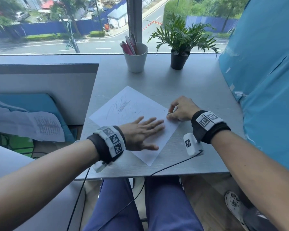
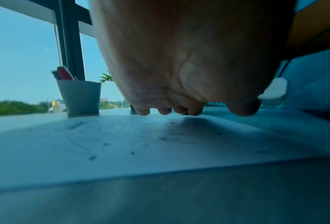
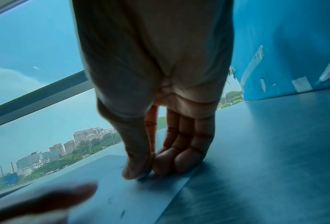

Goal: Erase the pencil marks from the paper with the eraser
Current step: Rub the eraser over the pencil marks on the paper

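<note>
A white sheet of paper [image 1: 135, 117] lies turned like a diamond on the grey table [image 1: 198, 90]. Grey pencil scribbles [image 1: 122, 106] cover its far left part, and dark crumbs dot its right side. My left hand [image 1: 143, 132] lies flat on the paper's near half, fingers straight and spread. My right hand [image 1: 178, 109] is at the paper's right corner and pinches a small eraser [image 3: 148, 171] between thumb and fingers, its tip down on the sheet. From the left wrist, the paper [image 2: 122, 144] shows below the left hand [image 2: 179, 60].
A white cup [image 1: 135, 58] holding pens and a potted plant [image 1: 179, 47] stand at the table's far edge by the window. A blue padded panel [image 1: 265, 80] borders the right side. A grey partition [image 1: 40, 84] rises on the left. A black cable [image 1: 165, 167] crosses the near edge.
</note>
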{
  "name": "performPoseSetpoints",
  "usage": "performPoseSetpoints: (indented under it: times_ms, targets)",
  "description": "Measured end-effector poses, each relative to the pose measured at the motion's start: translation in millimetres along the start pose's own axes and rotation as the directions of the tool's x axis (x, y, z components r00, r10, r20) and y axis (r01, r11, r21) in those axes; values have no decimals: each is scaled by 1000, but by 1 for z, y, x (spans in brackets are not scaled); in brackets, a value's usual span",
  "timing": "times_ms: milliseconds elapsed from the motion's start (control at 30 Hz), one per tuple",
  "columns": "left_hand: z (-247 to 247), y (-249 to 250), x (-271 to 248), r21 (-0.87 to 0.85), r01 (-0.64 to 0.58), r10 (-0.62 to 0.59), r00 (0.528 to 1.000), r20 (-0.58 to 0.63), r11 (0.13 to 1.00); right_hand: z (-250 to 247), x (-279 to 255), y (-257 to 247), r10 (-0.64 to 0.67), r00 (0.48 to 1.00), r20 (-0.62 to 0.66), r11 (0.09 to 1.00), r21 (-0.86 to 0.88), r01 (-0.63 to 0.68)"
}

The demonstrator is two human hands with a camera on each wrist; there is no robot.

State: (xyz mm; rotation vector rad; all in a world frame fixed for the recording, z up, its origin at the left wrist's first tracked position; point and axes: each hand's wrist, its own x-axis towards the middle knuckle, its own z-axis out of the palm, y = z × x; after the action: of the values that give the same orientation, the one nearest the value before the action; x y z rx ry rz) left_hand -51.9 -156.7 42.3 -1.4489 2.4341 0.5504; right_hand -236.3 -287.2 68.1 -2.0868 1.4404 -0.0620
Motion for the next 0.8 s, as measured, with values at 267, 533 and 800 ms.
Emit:
performPoseSetpoints:
  times_ms: [267,533,800]
  targets:
    - [-4,-43,-1,-161,212,-206,977,57,964,0,3,-13,5,1000,0,989,-146,-5]
    - [1,-46,-3,-181,287,-288,957,22,941,28,1,-51,-154,985,-79,984,-102,146]
    - [2,-48,-2,-179,311,-307,950,49,933,63,-39,-72,-305,952,21,945,-120,305]
